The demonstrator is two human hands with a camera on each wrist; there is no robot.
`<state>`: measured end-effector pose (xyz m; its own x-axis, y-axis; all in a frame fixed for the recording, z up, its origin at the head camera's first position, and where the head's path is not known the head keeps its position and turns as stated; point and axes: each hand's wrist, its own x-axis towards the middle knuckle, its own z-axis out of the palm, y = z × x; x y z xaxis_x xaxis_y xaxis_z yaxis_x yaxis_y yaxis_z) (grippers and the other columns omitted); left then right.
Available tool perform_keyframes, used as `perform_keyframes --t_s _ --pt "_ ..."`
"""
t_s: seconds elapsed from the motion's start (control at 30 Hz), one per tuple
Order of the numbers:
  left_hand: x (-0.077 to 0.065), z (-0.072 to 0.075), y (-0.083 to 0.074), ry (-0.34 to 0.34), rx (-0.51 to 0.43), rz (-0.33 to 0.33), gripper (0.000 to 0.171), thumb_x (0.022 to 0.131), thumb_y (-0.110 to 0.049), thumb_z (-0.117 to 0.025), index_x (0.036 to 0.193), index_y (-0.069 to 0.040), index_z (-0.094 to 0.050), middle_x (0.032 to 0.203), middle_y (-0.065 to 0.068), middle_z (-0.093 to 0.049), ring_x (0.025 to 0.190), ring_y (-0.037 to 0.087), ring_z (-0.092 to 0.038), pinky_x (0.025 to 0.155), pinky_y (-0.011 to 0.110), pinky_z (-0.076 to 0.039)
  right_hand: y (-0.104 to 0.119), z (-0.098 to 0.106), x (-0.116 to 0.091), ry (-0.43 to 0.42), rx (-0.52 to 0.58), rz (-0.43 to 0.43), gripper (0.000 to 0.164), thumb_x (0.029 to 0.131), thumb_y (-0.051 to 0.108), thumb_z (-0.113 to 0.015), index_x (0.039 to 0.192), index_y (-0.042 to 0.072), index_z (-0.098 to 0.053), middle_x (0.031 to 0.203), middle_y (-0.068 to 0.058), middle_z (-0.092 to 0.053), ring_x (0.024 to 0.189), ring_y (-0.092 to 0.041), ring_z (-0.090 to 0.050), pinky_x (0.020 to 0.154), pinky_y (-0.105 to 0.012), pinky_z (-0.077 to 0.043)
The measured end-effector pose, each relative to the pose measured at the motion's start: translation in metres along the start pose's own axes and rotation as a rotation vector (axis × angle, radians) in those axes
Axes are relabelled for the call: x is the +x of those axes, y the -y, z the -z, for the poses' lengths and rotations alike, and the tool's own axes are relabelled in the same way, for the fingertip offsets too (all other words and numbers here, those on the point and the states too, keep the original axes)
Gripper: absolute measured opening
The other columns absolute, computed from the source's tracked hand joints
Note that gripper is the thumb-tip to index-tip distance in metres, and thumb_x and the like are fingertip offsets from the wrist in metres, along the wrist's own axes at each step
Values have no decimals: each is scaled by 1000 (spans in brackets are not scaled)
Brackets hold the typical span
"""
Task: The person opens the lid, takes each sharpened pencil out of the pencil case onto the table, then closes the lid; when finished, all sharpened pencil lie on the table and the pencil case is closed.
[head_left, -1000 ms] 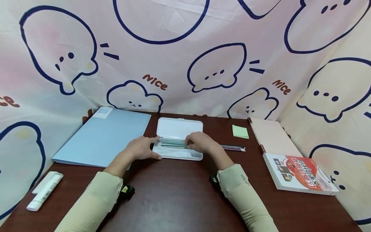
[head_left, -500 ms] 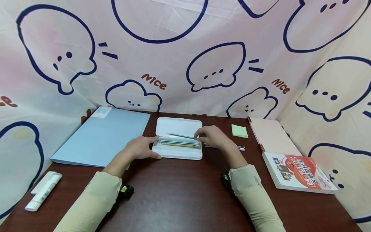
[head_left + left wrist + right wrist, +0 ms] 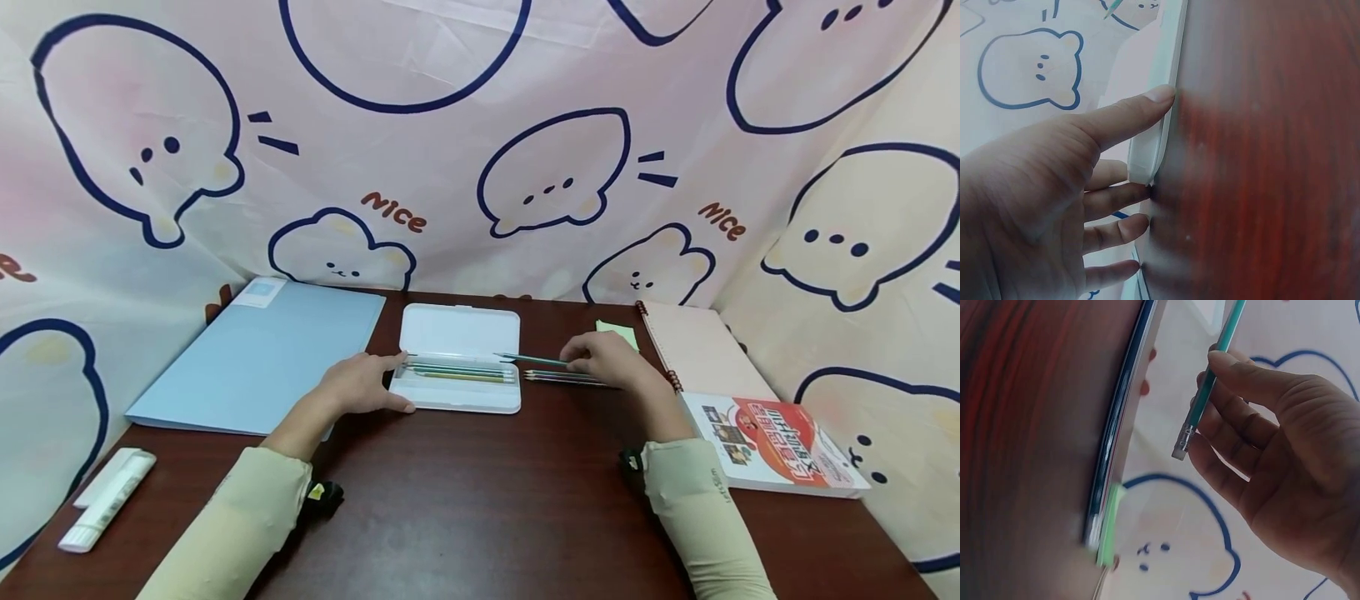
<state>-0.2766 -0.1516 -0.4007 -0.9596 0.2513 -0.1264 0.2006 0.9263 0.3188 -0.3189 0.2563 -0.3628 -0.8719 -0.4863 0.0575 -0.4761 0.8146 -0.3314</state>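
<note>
Near the back edge of the worktop (image 3: 465, 500), the right hand (image 3: 611, 357) is pinching a green pencil (image 3: 534, 359); the spread left hand (image 3: 358, 383) is touching a white case (image 3: 461, 395)

"Nice" on backdrop (image 3: 420, 158), "Let'sSlim" on sleeve (image 3: 701, 508), Chinese on book (image 3: 780, 442)

The book (image 3: 776, 443) apparently overlaps the spiral notebook (image 3: 712, 346).
</note>
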Motion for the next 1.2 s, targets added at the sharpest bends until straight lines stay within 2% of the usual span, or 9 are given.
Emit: perform_keyframes --t_s 0.27,0.43,0.77,1.0,1.2 --pt "0 3 1 -20 0 -1 98 77 -59 -80 155 -14 -43 148 22 -54 128 39 -54 100 58 -47 -30 7 -12 38 -25 -97 12 95 11 -68 101 15 -78 98 0 -75 90 -19 -63 79 -40 -52" --pt "-1 4 0 -16 2 -7 98 77 -59 -80 155 -14 -43 147 22 -55 127 39 -55 100 58 -47 -41 8 -16 79 -31 -139 13 95 10 -67 97 17 -78 95 1 -74 85 -19 -59 72 -35 -48" --pt "0 1 1 2 -1 5 99 77 -61 -79 156 -15 -42 150 21 -53 130 40 -53 102 59 -46 -44 1 -15 132 -30 -174 3 92 11 -72 90 12 -74 89 0 -69 84 -19 -56 76 -36 -47" --pt "-1 0 1 -1 -8 3 99 77 -61 -80 155 -15 -42 150 21 -53 130 40 -53 101 59 -46 -42 -2 -15 133 -52 -148 11 91 10 -72 82 16 -70 82 1 -66 79 -17 -55 72 -34 -45" --pt "-1 0 1 -3 -10 -1 99 77 -61 -80 155 -15 -42 149 21 -53 130 40 -53 101 60 -46 -43 -2 -16 137 -56 -167 12 90 11 -73 81 17 -69 83 1 -66 79 -17 -55 74 -36 -46"
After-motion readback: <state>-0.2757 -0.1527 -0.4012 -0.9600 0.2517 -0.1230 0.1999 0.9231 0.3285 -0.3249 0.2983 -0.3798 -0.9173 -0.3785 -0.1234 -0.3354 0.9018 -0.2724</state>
